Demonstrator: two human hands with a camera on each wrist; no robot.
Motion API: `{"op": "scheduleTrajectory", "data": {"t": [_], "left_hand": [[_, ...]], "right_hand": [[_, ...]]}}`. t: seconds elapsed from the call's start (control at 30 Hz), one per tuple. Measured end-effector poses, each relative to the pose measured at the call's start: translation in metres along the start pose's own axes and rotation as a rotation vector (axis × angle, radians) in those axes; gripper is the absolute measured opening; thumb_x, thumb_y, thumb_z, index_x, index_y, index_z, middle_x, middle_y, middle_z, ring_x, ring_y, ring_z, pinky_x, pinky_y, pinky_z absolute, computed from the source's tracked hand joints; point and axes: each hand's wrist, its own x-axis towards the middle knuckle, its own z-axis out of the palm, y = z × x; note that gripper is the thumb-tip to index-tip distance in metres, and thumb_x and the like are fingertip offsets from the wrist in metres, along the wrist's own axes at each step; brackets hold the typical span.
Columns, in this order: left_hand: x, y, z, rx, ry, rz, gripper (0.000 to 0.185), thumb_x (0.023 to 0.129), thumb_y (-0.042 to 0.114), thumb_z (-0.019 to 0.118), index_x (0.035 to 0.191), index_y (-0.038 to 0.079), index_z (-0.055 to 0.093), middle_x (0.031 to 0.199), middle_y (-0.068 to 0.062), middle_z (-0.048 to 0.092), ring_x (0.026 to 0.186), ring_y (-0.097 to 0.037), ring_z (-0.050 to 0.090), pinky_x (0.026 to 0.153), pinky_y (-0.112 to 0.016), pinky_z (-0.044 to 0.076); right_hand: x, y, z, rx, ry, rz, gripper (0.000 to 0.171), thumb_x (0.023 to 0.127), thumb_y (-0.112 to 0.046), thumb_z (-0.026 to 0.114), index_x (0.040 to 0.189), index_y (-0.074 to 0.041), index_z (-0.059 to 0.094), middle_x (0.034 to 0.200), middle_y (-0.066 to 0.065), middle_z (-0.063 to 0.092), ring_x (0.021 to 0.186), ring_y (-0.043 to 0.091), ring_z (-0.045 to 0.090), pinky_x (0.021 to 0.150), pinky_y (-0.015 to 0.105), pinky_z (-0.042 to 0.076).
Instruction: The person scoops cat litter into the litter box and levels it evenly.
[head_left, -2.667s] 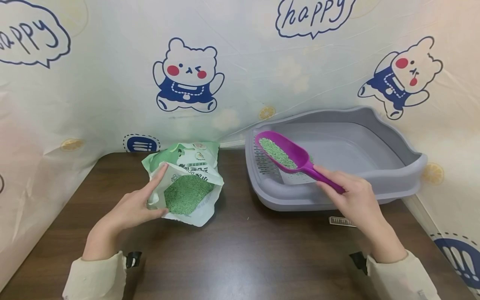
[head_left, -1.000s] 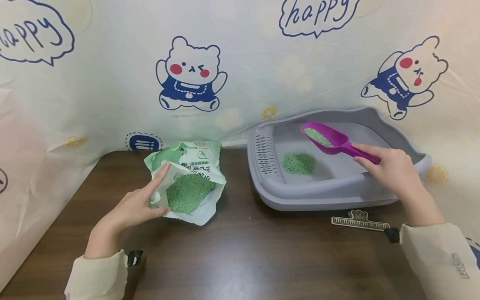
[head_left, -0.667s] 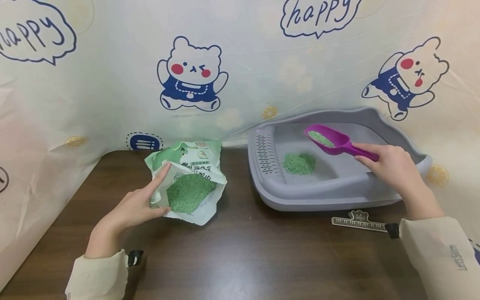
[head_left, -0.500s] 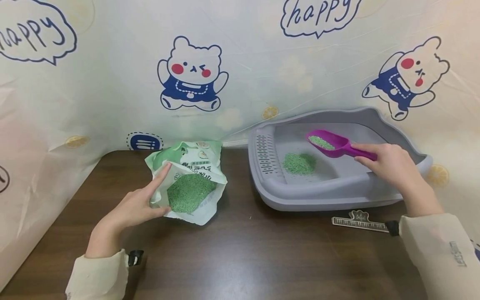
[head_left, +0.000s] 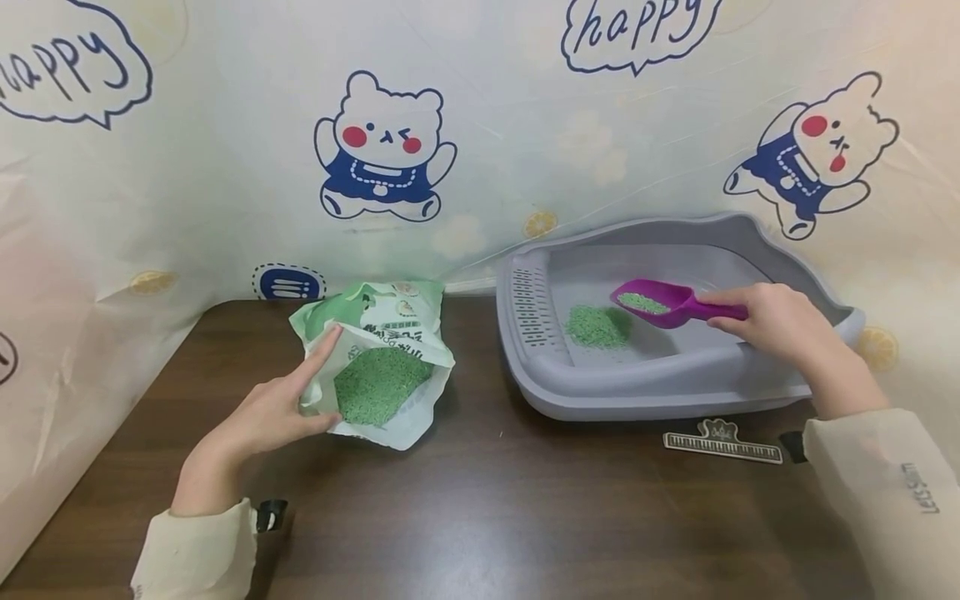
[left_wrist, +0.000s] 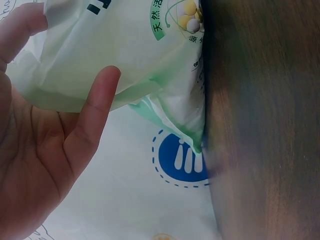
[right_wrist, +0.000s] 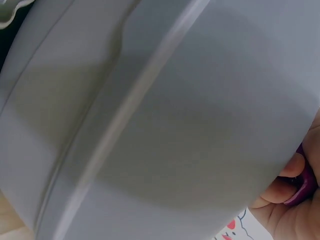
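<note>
My right hand (head_left: pixel 772 321) grips the handle of a purple scoop (head_left: pixel 660 302) inside the grey litter tray (head_left: pixel 675 392). Some green litter lies in the scoop's bowl, which hangs low beside a small green litter pile (head_left: pixel 596 325) on the tray floor. The right wrist view is filled by the tray's grey wall (right_wrist: pixel 150 125), with my fingers (right_wrist: pixel 285 185) on the purple handle at its right edge. My left hand (head_left: pixel 288 400) holds the open mouth of a green and white litter bag (head_left: pixel 382 367) between thumb and fingers; the bag (left_wrist: pixel 125 55) lies on the dark wooden table (head_left: pixel 487 508).
A flat ruler-like clip (head_left: pixel 722 442) lies on the table in front of the tray. A cartoon-printed sheet (head_left: pixel 480 125) stands behind the table and along both sides. The tray's left end has a slotted step (head_left: pixel 528 312).
The right hand carried the full scoop from the tray's left end to the middle, tipped out most of the litter into a pile, then lowered it. The left hand and bag stayed put.
</note>
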Motion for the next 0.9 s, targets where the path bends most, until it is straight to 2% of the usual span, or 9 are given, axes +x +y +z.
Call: {"op": "scheduleTrajectory", "data": {"t": [0.1,0.27,0.37,0.47,0.6,0.9], "left_hand": [[-0.001,0.000,0.000,0.004,0.002,-0.002,0.113,0.083,0.037,0.078,0.157,0.043,-0.008,0.155,-0.025,0.037,0.097,-0.034,0.064,0.078,-0.054,0.050],[0.000,0.000,0.000,0.005,-0.001,0.001,0.112,0.084,0.035,0.077,0.157,0.044,-0.008,0.155,-0.024,0.037,0.094,-0.031,0.063,0.077,-0.051,0.050],[0.000,-0.001,0.000,0.005,-0.003,0.002,0.112,0.084,0.033,0.076,0.157,0.044,-0.009,0.156,-0.024,0.035,0.096,-0.032,0.063,0.078,-0.052,0.050],[0.000,-0.001,0.000,0.002,-0.002,0.002,0.112,0.084,0.033,0.076,0.157,0.044,-0.009,0.156,-0.024,0.035,0.098,-0.033,0.064,0.078,-0.052,0.050],[-0.001,-0.001,0.000,-0.006,-0.005,-0.002,0.111,0.084,0.035,0.076,0.157,0.045,-0.008,0.155,-0.025,0.037,0.103,-0.037,0.063,0.081,-0.055,0.050],[-0.001,0.001,0.000,-0.001,-0.003,-0.006,0.113,0.083,0.037,0.077,0.158,0.043,-0.007,0.156,-0.024,0.036,0.097,-0.033,0.063,0.078,-0.052,0.049]], "right_hand": [[0.001,0.003,-0.001,-0.013,-0.038,0.001,0.046,0.088,-0.032,0.075,0.130,-0.017,0.067,0.076,0.005,0.066,0.073,0.024,0.052,0.058,0.034,0.033],[0.003,0.010,-0.008,-0.063,-0.063,-0.049,0.044,0.087,-0.030,0.076,0.127,-0.016,0.069,0.067,-0.001,0.061,0.064,0.019,0.047,0.058,0.033,0.033],[0.006,0.013,-0.013,-0.079,-0.062,-0.079,0.042,0.085,-0.025,0.078,0.125,-0.014,0.070,0.069,0.001,0.065,0.063,0.017,0.047,0.057,0.033,0.033],[0.008,0.015,-0.017,-0.080,-0.058,-0.093,0.041,0.083,-0.020,0.080,0.123,-0.012,0.072,0.083,0.013,0.074,0.065,0.017,0.050,0.058,0.033,0.035],[0.009,0.016,-0.020,-0.093,-0.066,-0.105,0.041,0.081,-0.017,0.081,0.120,-0.011,0.073,0.095,0.021,0.075,0.067,0.018,0.053,0.058,0.032,0.036],[0.012,0.013,-0.022,-0.117,-0.100,-0.144,0.037,0.079,-0.015,0.082,0.115,-0.014,0.076,0.091,0.013,0.077,0.070,0.016,0.054,0.062,0.033,0.039]]}}
